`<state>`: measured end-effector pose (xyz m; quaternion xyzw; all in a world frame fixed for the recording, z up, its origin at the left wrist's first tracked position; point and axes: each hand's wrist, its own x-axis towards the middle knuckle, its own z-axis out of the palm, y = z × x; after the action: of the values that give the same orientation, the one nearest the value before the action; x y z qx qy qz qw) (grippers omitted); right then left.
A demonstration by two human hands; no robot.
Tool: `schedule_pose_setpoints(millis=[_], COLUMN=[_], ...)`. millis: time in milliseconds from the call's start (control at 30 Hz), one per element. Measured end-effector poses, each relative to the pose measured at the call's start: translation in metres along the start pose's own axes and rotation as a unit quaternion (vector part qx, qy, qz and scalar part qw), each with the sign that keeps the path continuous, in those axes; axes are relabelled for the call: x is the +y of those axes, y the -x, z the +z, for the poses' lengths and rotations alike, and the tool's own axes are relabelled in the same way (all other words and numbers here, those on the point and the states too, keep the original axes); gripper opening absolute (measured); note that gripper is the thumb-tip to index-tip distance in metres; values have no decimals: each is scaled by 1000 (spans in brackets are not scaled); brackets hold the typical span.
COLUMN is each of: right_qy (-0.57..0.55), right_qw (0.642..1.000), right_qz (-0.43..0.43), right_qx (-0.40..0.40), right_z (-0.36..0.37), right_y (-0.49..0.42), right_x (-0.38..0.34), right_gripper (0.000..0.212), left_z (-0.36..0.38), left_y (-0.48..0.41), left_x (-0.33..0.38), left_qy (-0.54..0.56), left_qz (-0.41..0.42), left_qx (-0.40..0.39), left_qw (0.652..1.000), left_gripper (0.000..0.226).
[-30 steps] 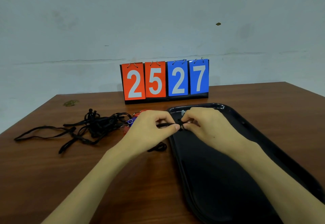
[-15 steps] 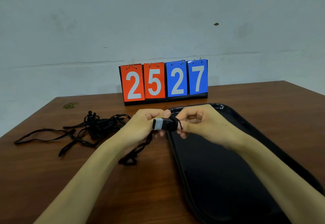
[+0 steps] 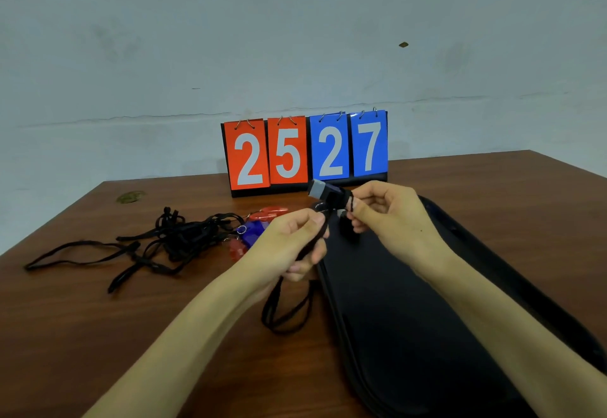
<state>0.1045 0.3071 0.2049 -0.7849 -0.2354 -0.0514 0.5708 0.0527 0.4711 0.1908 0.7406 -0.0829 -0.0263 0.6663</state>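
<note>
My right hand (image 3: 387, 217) pinches a small black whistle (image 3: 328, 192) with a grey mouthpiece, held above the near left rim of the black tray (image 3: 427, 335). My left hand (image 3: 289, 240) grips the black lanyard (image 3: 285, 312) attached to it; the cord's loop hangs down onto the table below my left wrist. Both hands are raised off the table, close together.
A tangle of black lanyards (image 3: 164, 240) lies on the brown table at the left, with red and blue whistles (image 3: 253, 227) at its right end. A flip scoreboard (image 3: 305, 151) reading 25 27 stands at the back against the wall.
Both hands have lifted the whistle higher off the tray's edge. The lanyard's loop now hangs down under my left hand, and the whistle's grey end points up and left.
</note>
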Motion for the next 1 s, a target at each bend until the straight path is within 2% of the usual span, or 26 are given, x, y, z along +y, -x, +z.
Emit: schedule_pose_setpoints(millis=[100,200,333,467,567,767,867,1000], right_qy=[122,233,316,371,354,207,147,73], right_qw=[990,966,939,913,912,950,960,972], right_qz=[-30,-78,-126,-165,-177,-121,-104,-80], right_qx=[68,87,54,-39,-104,-202,-217,-210], right_z=[-1,-1,-2,-2,0,1,1,-1], right_y=[0,2,2,2,2,7,7,7], right_x=[4,7,10,12,13,3,-2,-8], right_gripper=[7,8,12,11,8,11,14,16], left_z=[2,2,1,0,-4,-16,-21,-20], left_y=[-3,-3,-2,1,1,-1,-2,-1], left_x=[-1,0,2,7,10,8,7,8], left_qy=[-43,-95,-140,-200,-206,-174,-206,-122], left_qz=[12,26,53,96,105,74,27,-19], left_qx=[16,18,19,44,62,99,83,38], left_qw=[999,995,989,974,971,977,975,992], left_gripper=[29,26,26,22,24,31,34,35])
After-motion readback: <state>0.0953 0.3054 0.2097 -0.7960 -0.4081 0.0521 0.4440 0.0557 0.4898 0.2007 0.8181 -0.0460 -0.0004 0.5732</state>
